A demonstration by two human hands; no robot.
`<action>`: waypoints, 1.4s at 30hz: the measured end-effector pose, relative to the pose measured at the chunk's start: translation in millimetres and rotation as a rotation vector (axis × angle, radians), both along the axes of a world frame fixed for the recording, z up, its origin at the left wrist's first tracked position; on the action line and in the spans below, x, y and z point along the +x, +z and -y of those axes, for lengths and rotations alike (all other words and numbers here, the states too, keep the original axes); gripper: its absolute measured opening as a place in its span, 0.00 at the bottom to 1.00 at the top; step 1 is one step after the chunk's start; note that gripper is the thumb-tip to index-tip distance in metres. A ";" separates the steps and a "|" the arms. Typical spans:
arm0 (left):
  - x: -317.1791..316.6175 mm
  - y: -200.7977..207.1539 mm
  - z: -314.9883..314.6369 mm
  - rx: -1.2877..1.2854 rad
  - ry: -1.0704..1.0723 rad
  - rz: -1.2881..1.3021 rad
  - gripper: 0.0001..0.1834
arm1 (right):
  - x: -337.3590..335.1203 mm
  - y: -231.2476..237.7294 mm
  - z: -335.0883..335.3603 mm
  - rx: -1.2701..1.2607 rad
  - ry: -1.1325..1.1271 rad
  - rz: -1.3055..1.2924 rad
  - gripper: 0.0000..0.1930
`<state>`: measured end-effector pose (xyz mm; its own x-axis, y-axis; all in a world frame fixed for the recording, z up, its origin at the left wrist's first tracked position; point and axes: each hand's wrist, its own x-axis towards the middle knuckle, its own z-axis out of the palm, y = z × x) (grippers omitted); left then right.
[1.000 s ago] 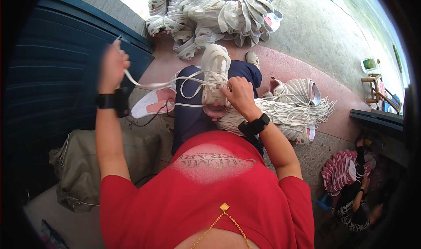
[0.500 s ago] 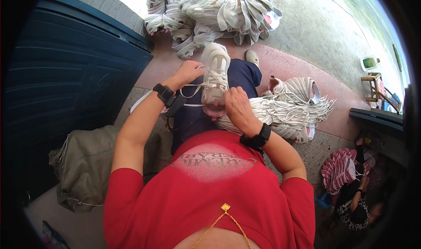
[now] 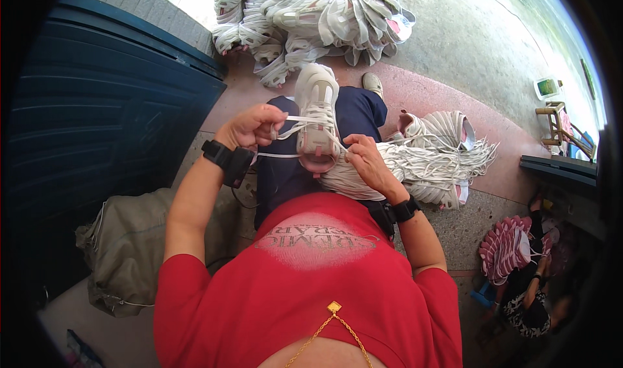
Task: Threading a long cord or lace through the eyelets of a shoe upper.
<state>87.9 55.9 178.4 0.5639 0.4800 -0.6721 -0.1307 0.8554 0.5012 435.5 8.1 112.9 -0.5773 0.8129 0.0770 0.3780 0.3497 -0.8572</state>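
You are holding a pale sneaker on your lap, its toe pointing away from you and reaching past the far edge of your navy trousers, its pink-lined opening lying nearest your red shirt. Your left hand is sitting just off the shoe's left side, level with the lacing, and its fingers are pinching the white lace, which is running from the shoe to them as a nearly straight strand; a small loop is hanging below those fingers. Your right hand is staying close beside the shoe's right edge, near the opening; its thumb and forefinger are pressing together on another length of lace, while you are keeping the fingertips just clear of the upper. The shoe is therefore lying between your two hands, the left one resting a bit farther from it.

To the right of your lap, a bundle of pale shoes with long trailing laces is spreading toward the pink floor. Beyond your knees, a large pile of similar shoes is covering the floor's far edge. Low on the right, another person is sitting beside a pink shoe bundle.
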 end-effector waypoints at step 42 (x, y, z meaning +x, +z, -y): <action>30.7 -10.2 34.1 0.740 -0.298 -0.863 0.14 | 28.7 -10.7 -5.8 -0.407 -0.166 -0.027 0.12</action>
<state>118.6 21.8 168.2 0.2143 0.8397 -0.4990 0.6512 0.2580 0.7137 464.2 13.9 102.2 -0.4388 0.8616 -0.2553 0.3759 -0.0820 -0.9230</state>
